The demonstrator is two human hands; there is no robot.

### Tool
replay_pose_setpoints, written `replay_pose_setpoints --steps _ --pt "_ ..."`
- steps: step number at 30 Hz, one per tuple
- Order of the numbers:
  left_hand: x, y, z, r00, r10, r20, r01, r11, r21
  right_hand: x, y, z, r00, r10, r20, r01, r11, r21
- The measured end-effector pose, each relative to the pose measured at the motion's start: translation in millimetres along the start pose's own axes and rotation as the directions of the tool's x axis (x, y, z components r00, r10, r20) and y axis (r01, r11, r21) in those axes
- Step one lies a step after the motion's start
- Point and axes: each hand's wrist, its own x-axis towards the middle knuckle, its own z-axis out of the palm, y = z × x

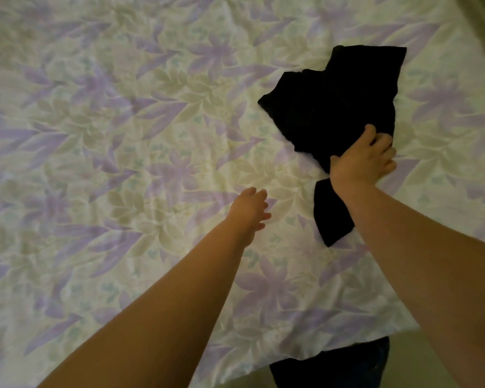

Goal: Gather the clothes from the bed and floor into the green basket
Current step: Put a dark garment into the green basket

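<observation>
Right grip (364, 161) is down on the near edge of the black garment (333, 107), fingers curled into the fabric and thumb tucked along the side, so it reads as closed on the cloth. The garment lies crumpled on the bed (123, 121), over toward the right side, with a loose flap trailing down under the right wrist toward the person. Left grip (251, 211) hangs apart from it, over the floral sheet, fingers loosely spread and holding nothing, a fair way short of the cloth.

The green basket is nowhere in this view, so I can't say where the load has to go. A dark shape sits at the foot of the bed by the bottom edge; too dim to call.

Now the risks. That hold is only on one edge, and the bulk of the garment lies beyond the fingers, so a quick lift may leave the far part dragging across the sheet or slipping free. The trailing flap beneath the wrist could swing loose and fall to the floor. The fingers may also have pinched some sheet with the cloth, and a pull would then tug the bedding up too. Bringing the left grip in under the bulk would steady it.
</observation>
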Motion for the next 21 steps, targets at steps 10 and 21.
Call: replay_pose_setpoints --steps 10,21 --pt "22 -11 -5 0.999 -0.032 -0.018 0.030 0.993 -0.117 5 -6 2 0.845 -0.141 0.515 -0.010 0.960 0.279" --pt "-6 -42 -53 0.982 -0.073 -0.171 0.004 0.928 -0.373 -162 -12 9 0.380 -0.402 0.833 -0.099 0.878 0.469"
